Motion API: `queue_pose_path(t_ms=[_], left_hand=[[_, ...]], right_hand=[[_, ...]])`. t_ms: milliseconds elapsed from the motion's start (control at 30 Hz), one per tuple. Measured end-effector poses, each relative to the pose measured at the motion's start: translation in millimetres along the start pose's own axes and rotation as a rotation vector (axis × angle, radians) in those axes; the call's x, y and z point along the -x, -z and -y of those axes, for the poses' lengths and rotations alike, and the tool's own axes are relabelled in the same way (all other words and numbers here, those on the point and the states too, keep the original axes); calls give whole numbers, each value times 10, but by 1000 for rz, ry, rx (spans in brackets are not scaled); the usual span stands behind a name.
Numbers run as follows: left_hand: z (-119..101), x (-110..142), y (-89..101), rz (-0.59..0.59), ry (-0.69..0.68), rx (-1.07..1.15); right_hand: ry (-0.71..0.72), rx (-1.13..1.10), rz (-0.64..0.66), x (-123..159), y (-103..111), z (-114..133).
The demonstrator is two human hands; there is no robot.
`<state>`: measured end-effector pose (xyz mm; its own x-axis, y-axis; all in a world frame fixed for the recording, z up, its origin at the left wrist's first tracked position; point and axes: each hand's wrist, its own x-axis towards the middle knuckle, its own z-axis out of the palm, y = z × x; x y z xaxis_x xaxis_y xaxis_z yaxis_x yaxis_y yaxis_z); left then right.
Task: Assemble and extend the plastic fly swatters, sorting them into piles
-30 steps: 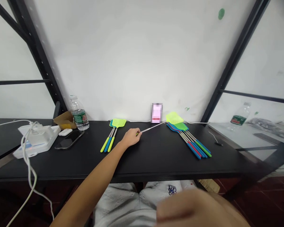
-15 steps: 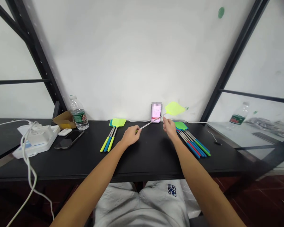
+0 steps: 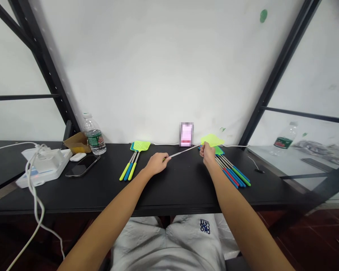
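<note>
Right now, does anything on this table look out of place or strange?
Yes: one swatter is out of line. Its metal shaft runs sideways between the left hand and right hand, its head over the right pile, while the other swatters lie parallel.

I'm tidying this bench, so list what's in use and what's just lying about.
In use: left hand, right hand, held swatter, left swatter pile, right swatter pile.
Lying about: water bottle, phone, cardboard, white box.

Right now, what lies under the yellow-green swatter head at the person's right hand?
A pile of fly swatters, its green head showing. The right hand covers most other heads, so their shapes cannot be seen.
</note>
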<state>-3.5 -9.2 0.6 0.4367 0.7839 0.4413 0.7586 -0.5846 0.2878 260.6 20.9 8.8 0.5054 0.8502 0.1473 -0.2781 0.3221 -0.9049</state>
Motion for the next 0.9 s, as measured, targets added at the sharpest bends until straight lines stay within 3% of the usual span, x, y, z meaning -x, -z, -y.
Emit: queue_pose_path(t_ms=[500, 900], left_hand=[[30, 17, 56, -5, 6, -139], [-98, -4, 7, -121, 23, 127]], right_hand=[[86, -14, 7, 23, -55, -65], [145, 84, 278, 553, -508, -220]])
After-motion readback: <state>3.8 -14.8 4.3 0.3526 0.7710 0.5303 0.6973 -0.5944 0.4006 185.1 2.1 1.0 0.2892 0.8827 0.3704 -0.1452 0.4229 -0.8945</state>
